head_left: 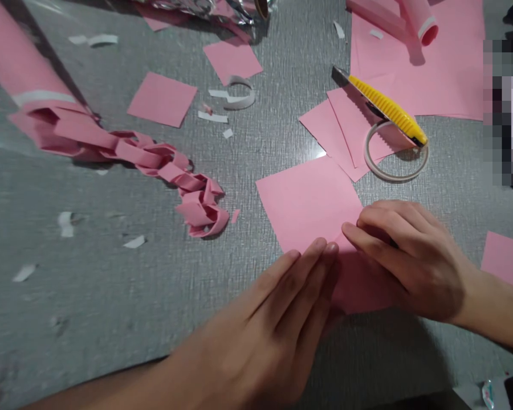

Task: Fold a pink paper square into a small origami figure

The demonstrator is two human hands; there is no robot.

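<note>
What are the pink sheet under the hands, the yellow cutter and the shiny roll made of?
Pink sheet: likely paper or thin card, matte, with crisp straight edges. Yellow cutter: seemingly plastic, from its bright ridged body; the grey tip may be metal. Shiny roll: foil or metallised film, by its crinkled, mirror-like glints; which one, I can't tell.

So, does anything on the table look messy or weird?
Yes: white scraps litter the table, looking untidy. The yellow cutter beyond the handled pink sheet also seems to have its blade out, which looks risky.
</note>
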